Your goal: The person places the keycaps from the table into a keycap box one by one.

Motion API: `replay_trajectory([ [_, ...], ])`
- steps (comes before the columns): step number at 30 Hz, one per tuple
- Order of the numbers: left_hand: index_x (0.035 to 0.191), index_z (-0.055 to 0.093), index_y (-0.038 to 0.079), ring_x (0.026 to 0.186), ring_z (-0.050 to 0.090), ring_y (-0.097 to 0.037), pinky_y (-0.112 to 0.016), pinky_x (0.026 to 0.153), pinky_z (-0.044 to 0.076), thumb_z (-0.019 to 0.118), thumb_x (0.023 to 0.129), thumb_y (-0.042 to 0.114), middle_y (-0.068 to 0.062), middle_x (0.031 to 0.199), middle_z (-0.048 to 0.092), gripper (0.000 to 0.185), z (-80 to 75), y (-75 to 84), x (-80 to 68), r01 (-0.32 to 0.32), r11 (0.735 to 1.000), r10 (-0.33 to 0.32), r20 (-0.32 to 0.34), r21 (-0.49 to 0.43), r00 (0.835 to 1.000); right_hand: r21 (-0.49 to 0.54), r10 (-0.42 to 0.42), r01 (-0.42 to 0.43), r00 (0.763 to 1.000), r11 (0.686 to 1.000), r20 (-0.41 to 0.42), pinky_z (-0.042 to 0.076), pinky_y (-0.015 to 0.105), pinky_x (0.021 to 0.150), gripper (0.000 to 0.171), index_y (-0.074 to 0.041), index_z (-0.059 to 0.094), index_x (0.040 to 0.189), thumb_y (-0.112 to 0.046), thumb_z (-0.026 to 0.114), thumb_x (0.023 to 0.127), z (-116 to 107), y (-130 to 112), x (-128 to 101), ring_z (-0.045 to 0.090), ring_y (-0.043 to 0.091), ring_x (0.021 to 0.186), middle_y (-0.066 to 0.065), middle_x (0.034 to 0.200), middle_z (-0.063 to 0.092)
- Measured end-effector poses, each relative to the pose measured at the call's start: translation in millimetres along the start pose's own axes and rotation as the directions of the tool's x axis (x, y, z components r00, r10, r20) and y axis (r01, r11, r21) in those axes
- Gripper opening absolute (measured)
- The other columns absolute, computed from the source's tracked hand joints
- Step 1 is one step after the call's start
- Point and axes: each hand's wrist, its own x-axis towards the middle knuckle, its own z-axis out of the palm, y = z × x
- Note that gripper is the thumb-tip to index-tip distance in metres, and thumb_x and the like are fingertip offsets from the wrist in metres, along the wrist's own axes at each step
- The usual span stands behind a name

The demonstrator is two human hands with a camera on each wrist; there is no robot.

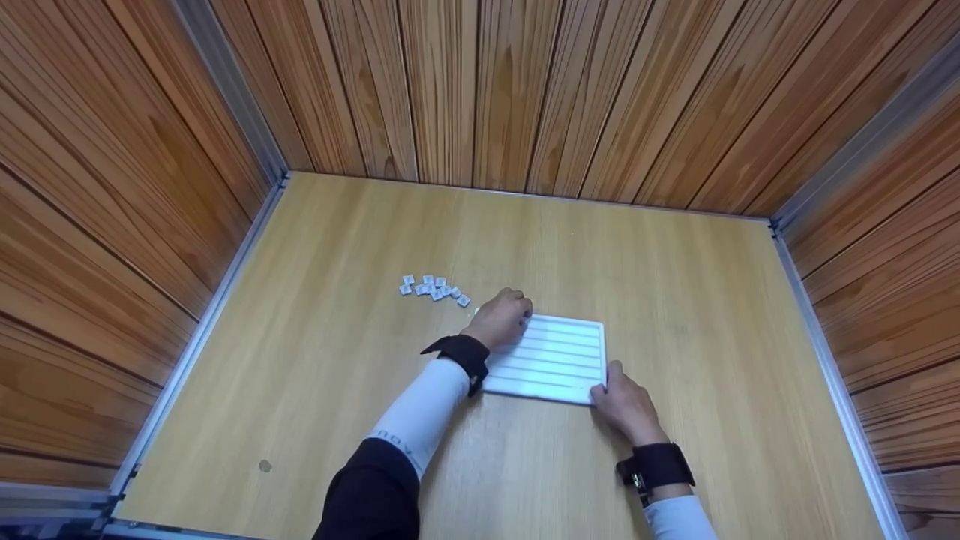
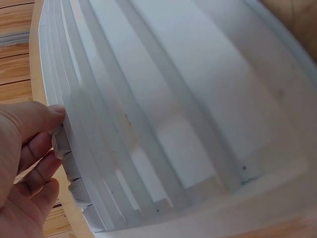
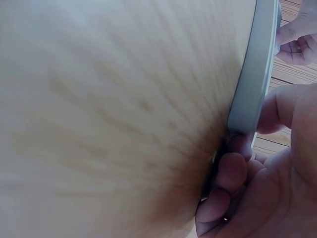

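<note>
White slotted board (image 1: 551, 358) flat on the counter (image 1: 675, 300). Right hand (image 1: 626, 405) pinches its near corner, left hand (image 1: 501, 319) curls over the far edge. Judged light, stiff, smooth: best held by the rim. Tiles (image 1: 435, 288) lie just beyond the left grip.

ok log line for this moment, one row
left hand pinches a tile at white slotted board far-left edge | right hand grips near-right corner | loose tiles on table
</note>
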Motion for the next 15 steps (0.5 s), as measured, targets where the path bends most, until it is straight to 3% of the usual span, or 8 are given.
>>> replay_trajectory([
  [8, 0.104, 0.075, 0.009, 0.1, 0.061, -0.02, -0.027, 0.083, 0.054, 0.072, 0.088, 0.006, -0.004, 0.104, 0.071, 0.016, -1.3, 1.2, 1.0, -0.002, 0.999, 0.003, -0.011, 0.054, 1.0, 0.005, 0.002, -0.002, 1.0, 1.0, 0.005, 0.035, 0.034, 0.06, 0.028, -0.002, 0.044, 0.116, -0.019, 0.051, 0.096, -0.6, -0.8, -0.7, 0.048, 0.025, 0.075, 0.009, 0.086, 0.048],
  [15, 0.099, 0.077, 0.011, 0.1, 0.061, -0.021, -0.028, 0.082, 0.054, 0.07, 0.088, 0.006, -0.004, 0.101, 0.072, 0.014, -1.1, 0.9, 2.3, -0.061, 0.99, 0.067, -0.041, 0.13, 0.997, 0.003, 0.003, -0.003, 1.0, 1.0, -0.01, 0.033, 0.034, 0.058, 0.023, -0.002, 0.045, 0.111, -0.018, 0.052, 0.095, -0.1, -0.9, -1.0, 0.046, 0.024, 0.07, 0.006, 0.081, 0.043],
])
